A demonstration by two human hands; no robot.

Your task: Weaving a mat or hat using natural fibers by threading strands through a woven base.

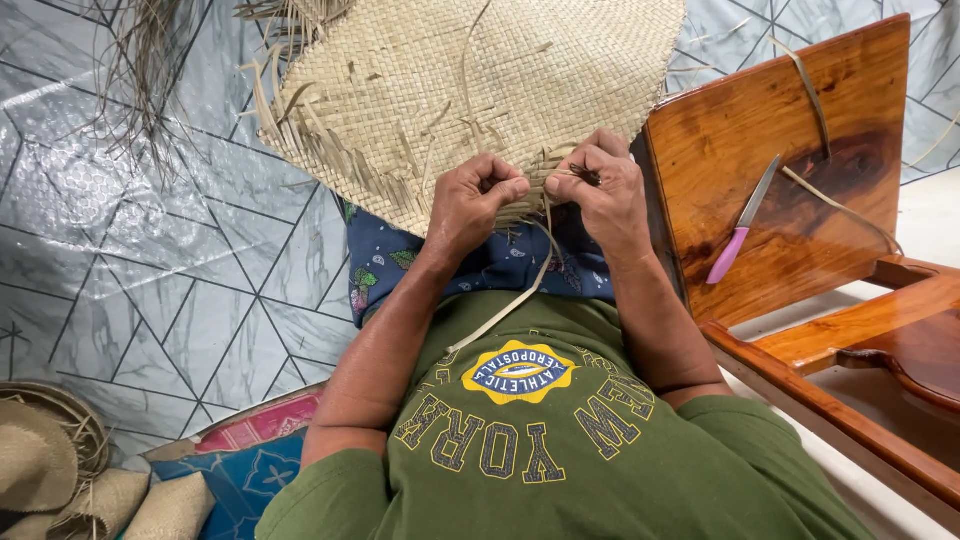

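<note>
Seen from the head camera, both hands work at the near edge of a woven straw mat (470,90) that lies across the person's lap and spreads away over the patterned floor covering (150,260).

The left hand (470,200) is curled tight, fingers folded together with the knuckles up, and the thumb and forefinger pinch the mat's edge where the weave ends. The right hand (600,185) sits just beside it, nearly touching; its fingers are also bent and pressed close, pinching a short dark bit of fibre at the edge (what exactly it is cannot be told at this size).

A loose straw strip (505,310) runs from between the two hands down over the blue printed cloth (500,262) and onto the green shirt (560,440).

To the right stands a polished wooden chair (800,130), tipped or lying close to the person's right arm. A knife with a pink handle (738,232) rests on its flat surface, well apart from the hands, with a few stray strips (815,95) lying near it.

Finished straw hats (45,460) are heaped at the lower left corner.
</note>
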